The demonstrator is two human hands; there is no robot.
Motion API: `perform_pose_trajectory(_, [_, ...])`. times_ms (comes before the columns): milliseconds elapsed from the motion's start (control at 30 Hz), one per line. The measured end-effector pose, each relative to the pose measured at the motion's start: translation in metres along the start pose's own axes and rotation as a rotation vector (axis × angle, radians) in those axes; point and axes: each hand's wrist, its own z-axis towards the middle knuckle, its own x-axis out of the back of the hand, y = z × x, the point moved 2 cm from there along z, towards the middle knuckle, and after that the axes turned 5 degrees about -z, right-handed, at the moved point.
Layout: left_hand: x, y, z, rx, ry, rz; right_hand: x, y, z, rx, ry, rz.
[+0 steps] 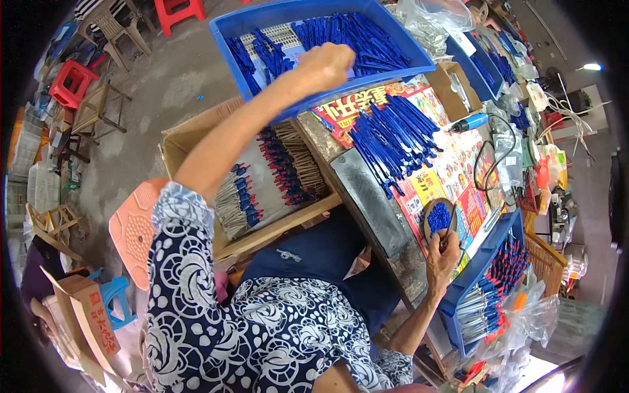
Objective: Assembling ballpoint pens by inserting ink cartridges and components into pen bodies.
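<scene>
My left hand (325, 67) is over the near rim of a large blue tray (314, 96), its fingers curled. What they hold, if anything, is hidden. The tray holds many slim dark-blue plastic pieces (354, 42). A fanned pile of similar blue pieces (395, 139) lies on printed paper on the table. My right hand (443, 257) is closed at the near edge of a small dark oval dish (427, 211), thumb and finger together. Tiny bright-blue parts (439, 217) fill the dish. Whatever is between those fingers is too small to make out.
A corded blue-handled tool (469, 122) lies beyond the pile. A dark flat pad (370, 200) lies along the table's near edge. At right, a blue bin (452, 321) holds slim silver, blue and red pieces. An open cardboard box (190, 134) with bundled pieces stands at left.
</scene>
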Motion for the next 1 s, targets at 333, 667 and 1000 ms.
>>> perform_pose_trajectory(333, [-0.041,-0.046,0.017,0.133,-0.221,0.032,0.006,0.001,-0.007,0.021,0.032,0.056])
perform_pose_trajectory(667, [-0.047,-0.054,0.015,0.149,-0.286,-0.024,0.003,-0.007,-0.011,-0.032,-0.007,0.087])
perform_pose_trajectory(1000, [-0.048,-0.057,0.016,0.029,-0.269,-0.106,0.002,-0.002,-0.012,0.014,0.014,0.117])
